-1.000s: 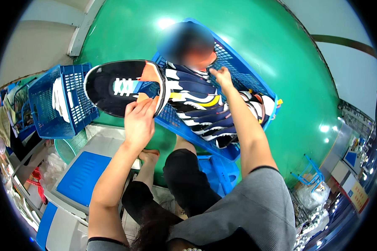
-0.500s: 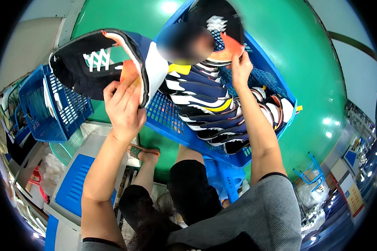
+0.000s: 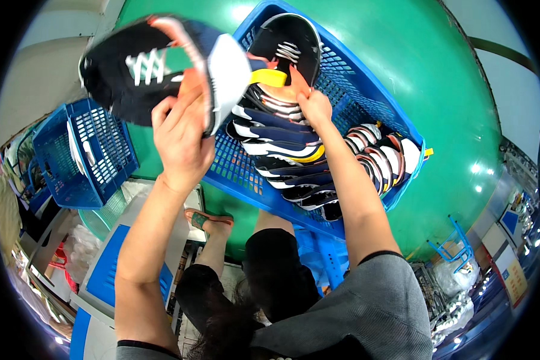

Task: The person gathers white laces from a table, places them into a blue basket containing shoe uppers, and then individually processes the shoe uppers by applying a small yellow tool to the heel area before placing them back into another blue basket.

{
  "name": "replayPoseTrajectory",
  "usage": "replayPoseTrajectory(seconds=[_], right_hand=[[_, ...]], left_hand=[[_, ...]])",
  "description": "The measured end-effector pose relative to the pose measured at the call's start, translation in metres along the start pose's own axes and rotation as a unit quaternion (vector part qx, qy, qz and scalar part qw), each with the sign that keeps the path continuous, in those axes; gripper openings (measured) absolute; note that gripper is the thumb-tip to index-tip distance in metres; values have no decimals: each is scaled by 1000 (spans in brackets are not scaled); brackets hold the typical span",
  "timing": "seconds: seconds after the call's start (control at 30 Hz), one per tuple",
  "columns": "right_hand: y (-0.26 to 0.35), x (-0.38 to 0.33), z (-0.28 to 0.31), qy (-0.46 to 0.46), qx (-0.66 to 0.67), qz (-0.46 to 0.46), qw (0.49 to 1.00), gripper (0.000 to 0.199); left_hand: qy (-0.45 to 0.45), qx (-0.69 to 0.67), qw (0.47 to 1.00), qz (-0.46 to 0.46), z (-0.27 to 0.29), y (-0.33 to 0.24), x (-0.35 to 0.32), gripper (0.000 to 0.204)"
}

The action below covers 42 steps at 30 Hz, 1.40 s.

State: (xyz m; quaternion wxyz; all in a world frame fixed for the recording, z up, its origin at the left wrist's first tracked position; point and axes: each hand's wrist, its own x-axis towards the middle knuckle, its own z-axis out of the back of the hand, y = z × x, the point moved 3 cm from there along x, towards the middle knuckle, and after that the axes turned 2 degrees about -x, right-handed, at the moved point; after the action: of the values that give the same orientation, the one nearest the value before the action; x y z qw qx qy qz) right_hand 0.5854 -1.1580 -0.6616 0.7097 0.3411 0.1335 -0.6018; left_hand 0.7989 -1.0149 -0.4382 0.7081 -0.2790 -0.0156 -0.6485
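Raised at the left, a black, white and navy shoe upper [image 3: 108,81] with white laces and an orange lining is gripped at its opening by my left hand [image 3: 183,135]. The shape is slightly blurred. My right hand [image 3: 315,109] pinches the orange lining of a second shoe upper [image 3: 303,45], its black, laced end pointing away. This one lies at the far end of a blue plastic basket [image 3: 375,81], above a row of stacked shoe uppers [image 3: 282,150]. A yellow strip [image 3: 268,77] shows between the two uppers.
More shoe uppers [image 3: 381,159] fill the basket's right end. At the left stand another blue basket [image 3: 60,162] and a grey machine table with a blue panel [image 3: 107,264]. Below the basket is a blue stool [image 3: 327,258]. The floor [image 3: 378,36] is green.
My right hand has moved left and a little down, bringing its upper onto the row in the basket. My left hand and its upper have shifted slightly up and right.
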Motion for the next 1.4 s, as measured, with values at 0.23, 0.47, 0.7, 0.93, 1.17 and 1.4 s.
replayPoseTrajectory(seconds=[0.23, 0.47, 0.7, 0.93, 1.17, 1.4], right_hand=[[-14, -46, -44, 217, 31, 44, 975, 49], [-8, -84, -20, 223, 149, 31, 963, 42], [-73, -243, 42, -39, 302, -106, 946, 31], [-96, -232, -22, 149, 544, -362, 742, 88], [-102, -232, -23, 102, 428, -387, 811, 96], [-128, -236, -61, -179, 468, -234, 833, 82]], left_hand=[[313, 41, 919, -238, -118, -16, 11, 29], [639, 164, 740, -128, -175, -8, -49, 78], [674, 53, 732, -91, -189, -1, -55, 73], [569, 6, 816, -97, -173, -9, -71, 62], [531, -7, 846, -43, -164, -21, -87, 52], [579, -28, 815, 3, -168, -42, -122, 67]])
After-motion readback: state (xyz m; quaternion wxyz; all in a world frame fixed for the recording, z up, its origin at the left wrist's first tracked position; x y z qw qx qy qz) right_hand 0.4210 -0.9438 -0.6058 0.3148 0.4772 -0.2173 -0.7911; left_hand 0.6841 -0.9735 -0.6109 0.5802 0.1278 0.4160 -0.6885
